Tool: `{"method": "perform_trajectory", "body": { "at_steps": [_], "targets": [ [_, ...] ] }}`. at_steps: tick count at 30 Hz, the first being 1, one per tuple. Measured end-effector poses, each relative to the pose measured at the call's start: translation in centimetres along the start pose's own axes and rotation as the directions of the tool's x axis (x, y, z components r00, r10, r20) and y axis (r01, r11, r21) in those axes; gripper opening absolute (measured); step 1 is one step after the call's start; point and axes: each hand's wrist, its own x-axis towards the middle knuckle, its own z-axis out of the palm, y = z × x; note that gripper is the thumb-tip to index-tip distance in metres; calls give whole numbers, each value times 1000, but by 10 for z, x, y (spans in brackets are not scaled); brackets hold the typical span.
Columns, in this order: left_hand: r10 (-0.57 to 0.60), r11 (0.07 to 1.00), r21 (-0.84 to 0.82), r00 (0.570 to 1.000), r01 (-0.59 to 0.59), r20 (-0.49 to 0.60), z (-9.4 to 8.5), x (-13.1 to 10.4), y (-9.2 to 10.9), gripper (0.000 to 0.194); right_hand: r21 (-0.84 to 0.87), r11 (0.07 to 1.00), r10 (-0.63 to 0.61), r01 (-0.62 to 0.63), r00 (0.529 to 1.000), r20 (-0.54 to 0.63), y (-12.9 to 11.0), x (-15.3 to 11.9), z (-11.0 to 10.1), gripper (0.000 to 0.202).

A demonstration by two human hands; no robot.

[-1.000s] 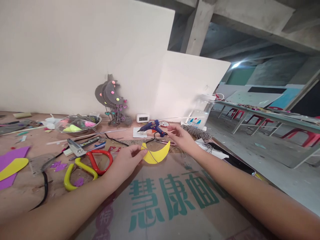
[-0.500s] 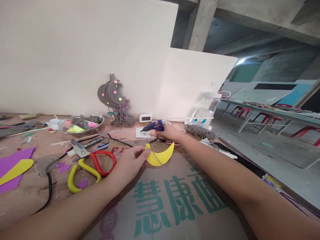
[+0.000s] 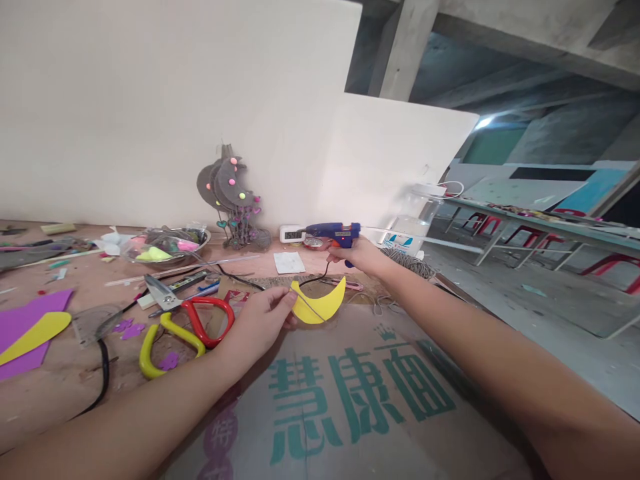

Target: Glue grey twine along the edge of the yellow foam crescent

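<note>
Between thumb and fingers, my left hand (image 3: 270,313) pinches the left end of a yellow crescent moon (image 3: 325,305) just above the cardboard. A thin grey cord (image 3: 310,308) runs slantwise across the crescent. My right hand (image 3: 357,255) is wrapped round the handle of a blue glue gun (image 3: 333,233), held up over the back of the table with its nozzle pointing left. A clear glue stick (image 3: 425,239) sticks far out of the gun's rear. Below the nozzle lies a small white square (image 3: 289,262). Part of the gun's grip is hidden by my fingers.
Printed cardboard (image 3: 310,427) covers the front. Scissors (image 3: 187,323) with red and yellow handles lie left, near purple foam sheet (image 3: 35,340). A metal bowl (image 3: 207,237), grey moon ornaments (image 3: 225,183), a small clock (image 3: 292,233) and grey cord bundle (image 3: 407,262) stand behind.
My right hand has lifted the glue gun off the white square, up and to the right. My left hand still holds the yellow crescent in nearly the same place.
</note>
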Motion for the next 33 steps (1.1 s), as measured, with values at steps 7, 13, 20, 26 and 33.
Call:
{"method": "perform_trajectory", "body": {
  "at_steps": [7,13,20,26,33],
  "targets": [
    [-11,994,-106,1000,9,-19,-1,3,-5,29,129,992,19,8,978,-209,-14,-63,-6,26],
    [6,999,36,997,-4,-77,-3,2,-7,30,95,994,-29,53,970,-241,-23,-105,7,29],
    [11,1000,10,1000,-11,-10,-1,-2,-2,29,75,997,-14,27,986,-168,-33,-123,32,20],
    [-61,995,-73,998,62,6,0,2,-4,30,47,997,-57,67,981,-186,-26,-120,35,28],
    [-69,997,-22,998,69,3,1,-2,-2,26,66,997,-44,46,999,-30,-25,-121,36,20]
  ]
}}
